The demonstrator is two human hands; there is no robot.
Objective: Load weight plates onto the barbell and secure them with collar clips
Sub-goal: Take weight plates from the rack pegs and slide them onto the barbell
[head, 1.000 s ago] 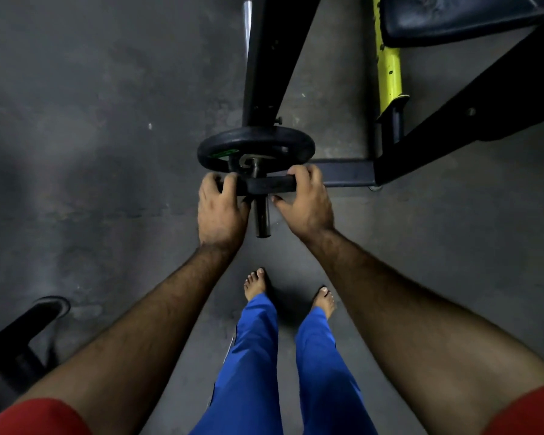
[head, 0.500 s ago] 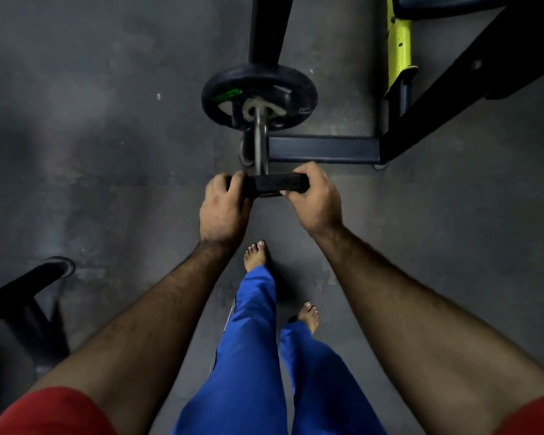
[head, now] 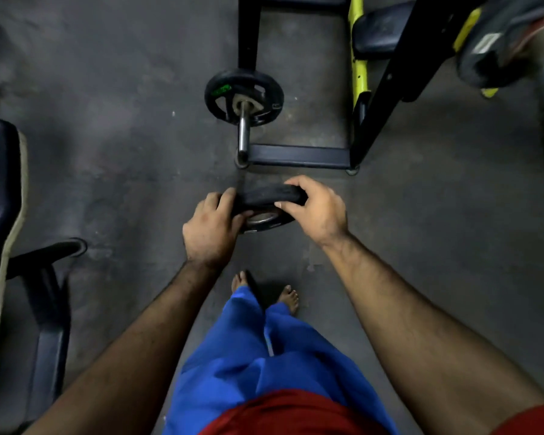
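Plate in hand: small black weight plate (head: 266,204) held flat at waist height between both hands, above the bare floor, near but clear of the bar's end.
Left hand: left hand (head: 209,229) grips the near-left rim, fingers curled over the top and thumb tucked below.
Right hand: right hand (head: 316,208) clamps the far-right rim, fingers wrapped over the edge and thumb on the near side.
Bar: steel barbell sleeve (head: 243,133) points toward the person, low down, its tip just beside the black bench frame (head: 299,156).
Plate on bar: one black plate (head: 244,97) with a green label already sits on the sleeve, pushed well back.
Clips: no collar clip can be seen anywhere.
Handling: the held plate looks like rigid cast metal, dense for its size, with a smooth raised rim that could slip from sweaty fingers. Two opposite holds on the rim, as now, seem the safest.
Risk: bare feet (head: 288,298) stand close below it, so a drop would likely hurt.
Next step, as a guess: turn the plate upright and line its centre hole with the sleeve.
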